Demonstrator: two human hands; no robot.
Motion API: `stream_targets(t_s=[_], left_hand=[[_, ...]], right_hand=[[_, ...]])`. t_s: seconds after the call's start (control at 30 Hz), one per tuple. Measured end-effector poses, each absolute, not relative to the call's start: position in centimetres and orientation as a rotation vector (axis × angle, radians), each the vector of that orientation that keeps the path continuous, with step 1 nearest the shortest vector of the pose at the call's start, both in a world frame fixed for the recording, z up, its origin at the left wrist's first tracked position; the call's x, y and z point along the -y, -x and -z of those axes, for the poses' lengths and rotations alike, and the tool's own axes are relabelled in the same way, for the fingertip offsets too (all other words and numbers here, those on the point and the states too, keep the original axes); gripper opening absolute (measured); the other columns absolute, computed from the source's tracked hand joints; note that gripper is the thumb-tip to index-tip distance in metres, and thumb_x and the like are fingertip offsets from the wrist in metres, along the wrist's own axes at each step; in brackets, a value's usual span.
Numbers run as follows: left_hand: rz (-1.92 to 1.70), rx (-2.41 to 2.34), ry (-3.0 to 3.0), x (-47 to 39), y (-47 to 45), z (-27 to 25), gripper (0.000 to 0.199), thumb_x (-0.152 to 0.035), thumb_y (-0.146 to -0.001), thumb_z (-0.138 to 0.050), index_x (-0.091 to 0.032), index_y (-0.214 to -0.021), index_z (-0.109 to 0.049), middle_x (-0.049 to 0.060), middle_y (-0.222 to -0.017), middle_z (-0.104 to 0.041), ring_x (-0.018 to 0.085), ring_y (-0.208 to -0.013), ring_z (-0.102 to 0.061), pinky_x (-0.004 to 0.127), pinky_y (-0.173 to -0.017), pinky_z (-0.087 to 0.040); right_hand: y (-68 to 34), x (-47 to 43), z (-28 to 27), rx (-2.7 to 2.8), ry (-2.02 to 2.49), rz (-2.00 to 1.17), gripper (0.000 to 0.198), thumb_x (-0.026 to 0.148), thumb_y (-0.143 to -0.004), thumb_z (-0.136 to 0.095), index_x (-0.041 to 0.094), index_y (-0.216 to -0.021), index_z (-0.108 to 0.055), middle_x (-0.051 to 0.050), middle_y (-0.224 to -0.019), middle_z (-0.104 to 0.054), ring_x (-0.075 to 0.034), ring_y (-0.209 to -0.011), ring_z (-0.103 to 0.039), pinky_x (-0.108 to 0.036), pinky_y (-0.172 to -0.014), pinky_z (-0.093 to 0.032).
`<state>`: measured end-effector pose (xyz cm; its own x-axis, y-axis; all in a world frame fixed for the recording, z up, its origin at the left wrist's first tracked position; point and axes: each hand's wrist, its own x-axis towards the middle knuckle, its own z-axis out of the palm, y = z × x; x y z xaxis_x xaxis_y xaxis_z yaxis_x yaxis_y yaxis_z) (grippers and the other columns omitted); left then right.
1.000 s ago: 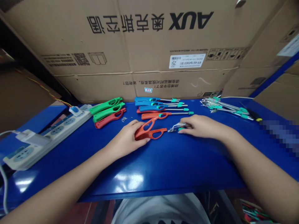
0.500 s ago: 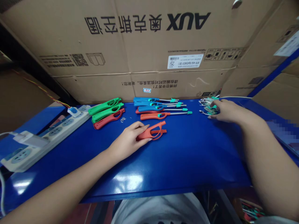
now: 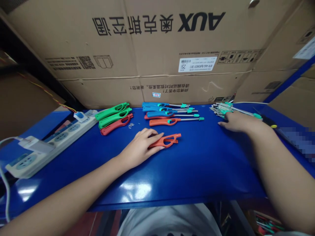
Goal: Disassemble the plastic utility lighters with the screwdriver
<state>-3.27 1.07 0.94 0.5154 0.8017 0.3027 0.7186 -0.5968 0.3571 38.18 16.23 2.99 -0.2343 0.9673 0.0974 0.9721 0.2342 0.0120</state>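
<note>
My left hand [image 3: 141,147] is closed round an orange lighter casing [image 3: 169,141] just above or on the blue table; its looped trigger end points right and shows a second edge beneath, and the rest hides under my fingers. At the right, my right hand [image 3: 235,121] reaches to a pile of lighter inner parts [image 3: 219,109] with metal tubes and teal tips. Its thumb and forefinger are apart, with nothing visible between them; the other fingers are hidden. Between my hands, farther back, lie assembled lighters with blue handles [image 3: 159,113] and an orange lighter [image 3: 163,122].
Green casings [image 3: 112,113] and a red casing [image 3: 115,126] lie at the back left, beside tiny metal pieces [image 3: 131,125]. A white power strip [image 3: 57,139] runs along the left. Behind stands a cardboard wall [image 3: 147,68]. A yellow-tipped tool [image 3: 273,126] lies right of my right wrist.
My left hand has turned the orange casing flatter and shifted it slightly right. My right hand has drawn a little toward me, and more of the pile's metal tubes show. The view has shifted slightly.
</note>
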Motion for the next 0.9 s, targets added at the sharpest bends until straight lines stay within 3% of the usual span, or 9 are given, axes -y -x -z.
stream_targets(t_s=[0.07,0.17,0.3,0.47,0.6,0.73,0.83,0.9], left_hand=[[-0.637,-1.29,-2.577,-1.1,3.3,-0.9,0.045,-0.043,-0.099,-0.06,-0.022,-0.138,-0.062,0.012,-0.123,-0.063,0.028,-0.114,-0.059,0.048,-0.101,-0.05],[-0.639,-1.298,-2.544,-1.1,3.6,-1.4,0.048,-0.044,-0.096,-0.065,-0.019,-0.137,-0.062,0.013,-0.126,-0.062,0.029,-0.115,-0.06,0.048,-0.102,-0.051],[-0.491,-1.313,-2.536,-1.2,4.3,-3.2,0.034,-0.034,-0.095,-0.064,-0.017,-0.124,-0.069,0.012,-0.118,-0.065,0.027,-0.108,-0.064,0.042,-0.097,-0.053],[-0.253,-1.334,-2.494,-1.2,5.3,-5.2,0.021,-0.026,-0.09,-0.064,-0.018,-0.108,-0.072,0.008,-0.108,-0.067,0.023,-0.095,-0.066,0.033,-0.084,-0.053],[-0.16,-1.364,-2.393,-1.0,6.0,-6.2,0.021,-0.021,-0.081,-0.067,-0.021,-0.102,-0.07,0.003,-0.099,-0.069,0.019,-0.083,-0.065,0.027,-0.072,-0.049],[-0.047,-1.414,-2.356,-1.0,7.3,-7.3,0.02,-0.02,-0.075,-0.066,-0.021,-0.094,-0.071,0.001,-0.091,-0.07,0.018,-0.077,-0.064,0.026,-0.067,-0.045],[-0.038,-1.535,-2.36,-1.4,9.2,-8.3,0.02,-0.025,-0.077,-0.064,-0.022,-0.096,-0.071,0.002,-0.091,-0.07,0.019,-0.075,-0.063,0.027,-0.066,-0.044],[-0.06,-1.683,-2.361,-1.7,10.8,-9.0,0.021,-0.035,-0.081,-0.065,-0.022,-0.097,-0.07,0.004,-0.092,-0.071,0.02,-0.075,-0.063,0.028,-0.065,-0.044]], right_hand=[[-36.2,-15.3,-3.2,2.428,1.979,0.209,0.036,0.05,-0.083,-0.061,0.017,-0.091,-0.068,-0.02,-0.096,-0.068,-0.036,-0.083,-0.067,-0.046,-0.069,-0.053],[-32.0,-13.4,-3.5,2.575,1.565,0.312,0.042,0.044,-0.094,-0.048,0.013,-0.119,-0.064,-0.02,-0.12,-0.064,-0.035,-0.112,-0.062,-0.047,-0.096,-0.05],[-28.2,-12.2,-2.7,2.634,1.234,0.246,0.042,0.03,-0.098,-0.041,0.014,-0.134,-0.058,-0.02,-0.138,-0.06,-0.036,-0.125,-0.055,-0.052,-0.1,-0.046],[-28.1,-13.0,-1.3,2.635,1.2,-0.086,0.032,0.017,-0.092,-0.041,0.019,-0.116,-0.062,-0.017,-0.124,-0.066,-0.034,-0.118,-0.058,-0.052,-0.096,-0.045],[-29.3,-13.1,-2.2,2.674,1.177,-0.237,0.019,0.017,-0.088,-0.045,0.021,-0.101,-0.059,-0.012,-0.103,-0.068,-0.026,-0.093,-0.063,-0.04,-0.083,-0.051],[-30.9,-12.9,-3.6,2.752,1.181,-0.414,0.01,0.019,-0.08,-0.052,0.023,-0.089,-0.056,-0.006,-0.089,-0.064,-0.021,-0.077,-0.059,-0.035,-0.072,-0.049],[-31.3,-12.7,-3.9,2.77,1.155,-0.48,0.021,0.024,-0.075,-0.059,0.022,-0.096,-0.059,-0.007,-0.096,-0.064,-0.023,-0.086,-0.058,-0.038,-0.079,-0.051],[-30.7,-12.3,-3.8,2.747,1.11,-0.523,0.033,0.033,-0.08,-0.064,0.022,-0.11,-0.06,-0.008,-0.106,-0.064,-0.025,-0.096,-0.059,-0.04,-0.087,-0.051]])
